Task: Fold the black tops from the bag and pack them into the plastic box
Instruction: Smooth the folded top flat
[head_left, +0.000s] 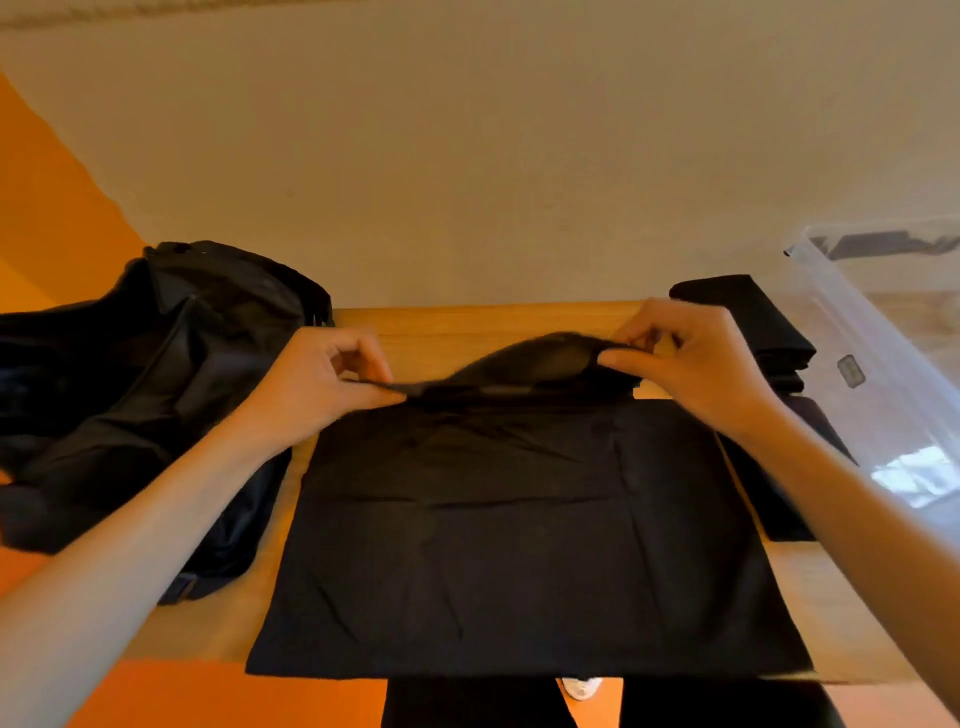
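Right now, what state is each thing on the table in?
top: lying flat, far edge lifted.
left grip: pinches the top's far edge.
right grip: pinches the same edge.
bag: slumped, at the left.
stack: folded tops, beside the box.
box: clear, no lid seen on it.

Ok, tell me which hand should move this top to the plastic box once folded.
Probably the right hand: the plastic box is on that side; the left hand is by the bag. Both pinch the black top.
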